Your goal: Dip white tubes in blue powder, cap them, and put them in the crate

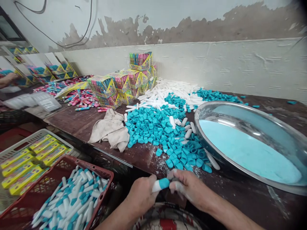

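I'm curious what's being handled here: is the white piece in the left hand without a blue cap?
No, a blue cap covers the white piece's end nearest the right hand.

Round steel basin [271, 127] sits right of small teal plastic caps [153, 124] on brown table [74, 126]; slim white plastic tubes [176, 88] behind caps; red plastic crate [28, 204] front left.

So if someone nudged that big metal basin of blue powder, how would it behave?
The basin is likely stiff, judging by its shiny metal and smooth rim. It would probably feel weighty to lift, being wide and holding a broad spread of pale blue powder. That powder looks fine and loose, so a hard shove might make it shift.
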`<control>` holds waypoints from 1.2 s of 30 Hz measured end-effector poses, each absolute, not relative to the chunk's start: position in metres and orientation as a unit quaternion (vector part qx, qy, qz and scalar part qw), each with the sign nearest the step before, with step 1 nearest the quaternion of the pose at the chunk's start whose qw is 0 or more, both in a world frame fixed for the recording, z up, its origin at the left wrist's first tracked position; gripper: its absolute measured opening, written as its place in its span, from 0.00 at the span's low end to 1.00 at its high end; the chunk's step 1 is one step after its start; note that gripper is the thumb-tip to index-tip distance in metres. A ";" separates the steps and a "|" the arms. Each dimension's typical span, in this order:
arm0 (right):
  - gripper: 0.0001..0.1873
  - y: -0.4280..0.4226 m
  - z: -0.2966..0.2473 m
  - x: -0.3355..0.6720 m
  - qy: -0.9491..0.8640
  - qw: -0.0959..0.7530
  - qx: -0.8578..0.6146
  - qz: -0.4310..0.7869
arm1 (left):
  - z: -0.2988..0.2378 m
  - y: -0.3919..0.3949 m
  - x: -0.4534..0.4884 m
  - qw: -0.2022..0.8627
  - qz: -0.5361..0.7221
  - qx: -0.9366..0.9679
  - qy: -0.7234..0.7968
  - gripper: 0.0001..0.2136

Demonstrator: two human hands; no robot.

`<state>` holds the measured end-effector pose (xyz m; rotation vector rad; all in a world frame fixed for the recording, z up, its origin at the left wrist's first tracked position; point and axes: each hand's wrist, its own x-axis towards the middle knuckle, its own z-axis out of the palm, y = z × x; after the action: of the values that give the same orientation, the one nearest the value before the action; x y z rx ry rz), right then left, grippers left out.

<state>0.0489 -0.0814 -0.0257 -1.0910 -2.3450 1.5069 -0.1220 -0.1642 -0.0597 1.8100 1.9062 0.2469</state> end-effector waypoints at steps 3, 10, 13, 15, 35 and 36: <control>0.09 -0.063 -0.024 0.043 -0.878 0.093 -0.399 0.248 | -0.059 -0.165 -0.139 0.235 0.136 0.604 0.749 0.09; 0.07 -0.058 -0.042 0.020 -0.936 0.048 -0.348 -0.028 | -0.045 -0.152 -0.134 0.313 0.290 0.550 0.718 0.09; 0.12 -0.066 -0.046 0.023 -0.951 0.060 -0.302 -0.003 | -0.042 -0.141 -0.124 0.351 0.352 0.548 0.673 0.09; 0.13 -0.070 -0.046 0.028 -0.959 0.098 -0.263 0.028 | -0.044 -0.135 -0.121 0.391 0.384 0.553 0.627 0.07; 0.07 -0.082 -0.038 0.042 -0.839 0.319 -0.296 0.327 | -0.066 -0.136 -0.116 0.578 0.463 0.445 0.504 0.16; 0.07 -0.082 -0.039 0.043 -0.840 0.315 -0.295 0.329 | -0.063 -0.137 -0.116 0.545 0.453 0.474 0.522 0.14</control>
<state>0.0428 -0.0816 -0.0387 -0.7775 -2.2140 0.8673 -0.1161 -0.1369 -0.0634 1.1248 1.2384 1.0750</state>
